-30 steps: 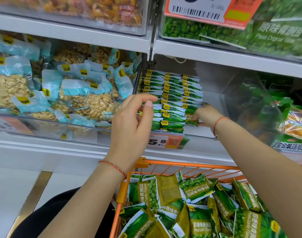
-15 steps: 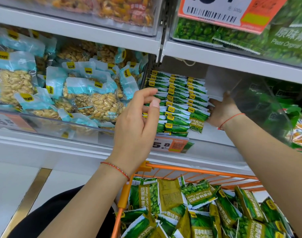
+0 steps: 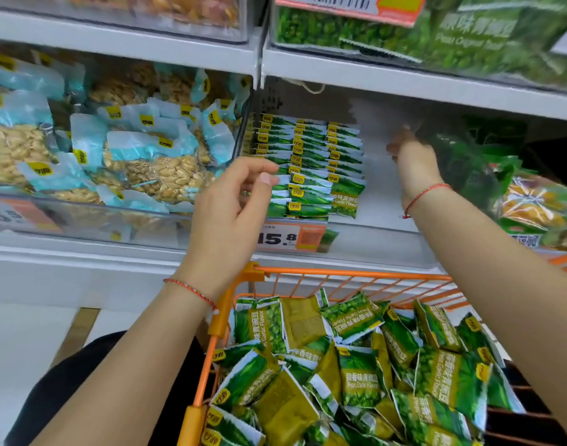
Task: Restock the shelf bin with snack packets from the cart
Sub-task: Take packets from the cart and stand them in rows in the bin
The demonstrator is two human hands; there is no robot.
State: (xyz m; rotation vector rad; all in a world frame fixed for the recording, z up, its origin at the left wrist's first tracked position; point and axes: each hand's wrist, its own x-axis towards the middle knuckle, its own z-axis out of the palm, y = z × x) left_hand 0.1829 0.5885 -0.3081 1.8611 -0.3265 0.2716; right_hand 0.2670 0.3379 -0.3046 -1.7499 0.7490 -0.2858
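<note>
Since a second ago, right hand (image 3: pixel 412 157) has lifted off the packet rows (image 3: pixel 311 165) toward the bin's (image 3: pixel 382 201) blurred back; its grip cannot be told. Left hand (image 3: pixel 230 207) hovers loosely curled, empty, before the rows. More packets fill the cart (image 3: pixel 356 273).

- The snack packets (image 3: pixel 359 378) in the cart are seen to be glossy printed film, crinkled.
- The cart (image 3: pixel 349 272) is made of orange-coated metal wire, smooth.
- The shelf bin (image 3: pixel 382 217) is formed of clear, shiny plastic.
- The peanut packs (image 3: pixel 166 165) on the left are sealed in transparent glossy plastic.
- The shelf (image 3: pixel 404 78) is finished in smooth matt white.
- The price tag (image 3: pixel 288 238) looks like paper.
</note>
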